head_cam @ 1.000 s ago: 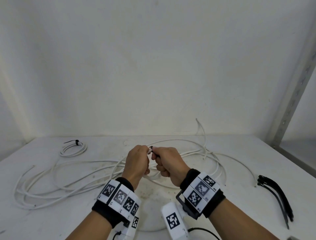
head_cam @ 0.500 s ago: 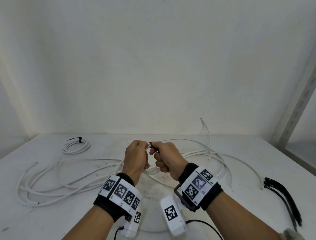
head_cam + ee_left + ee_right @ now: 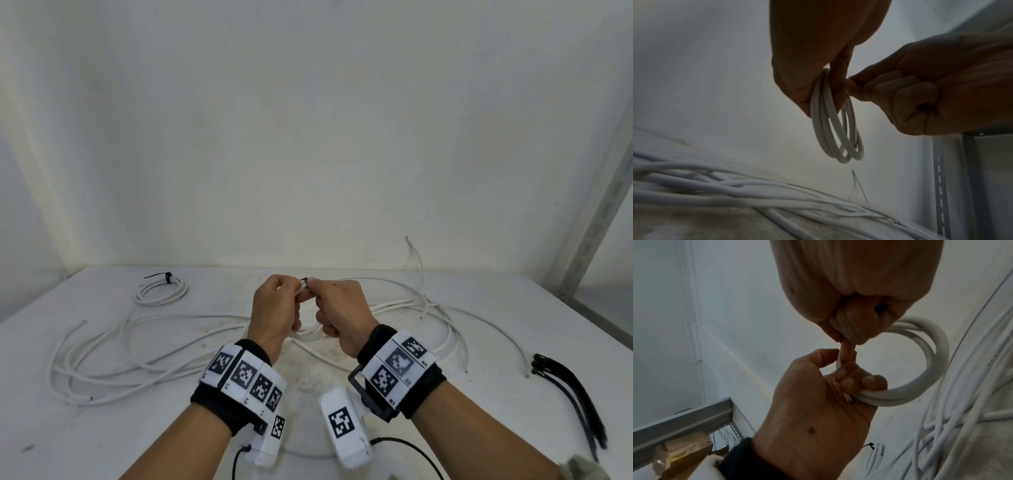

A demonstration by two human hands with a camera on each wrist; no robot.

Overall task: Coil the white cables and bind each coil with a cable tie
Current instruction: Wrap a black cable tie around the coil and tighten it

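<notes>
The flat white bench (image 3: 411, 428) carries everything else. Loose white cables (image 3: 113, 363) sprawl across it, mostly left of the hands and trailing behind them to the right. A finished small white cable coil bound with a black tie (image 3: 161, 291) lies at the bench's far left. A bundle of black plastic cable ties (image 3: 568, 394) lies near its right edge. Above the bench's middle, the left hand (image 3: 274, 315) curls its fingers around a small coil of white cable (image 3: 836, 129), which hangs below that hand. The right hand (image 3: 342, 315), fingers curled, touches the left and pinches a small dark piece (image 3: 304, 280) atop the coil.
</notes>
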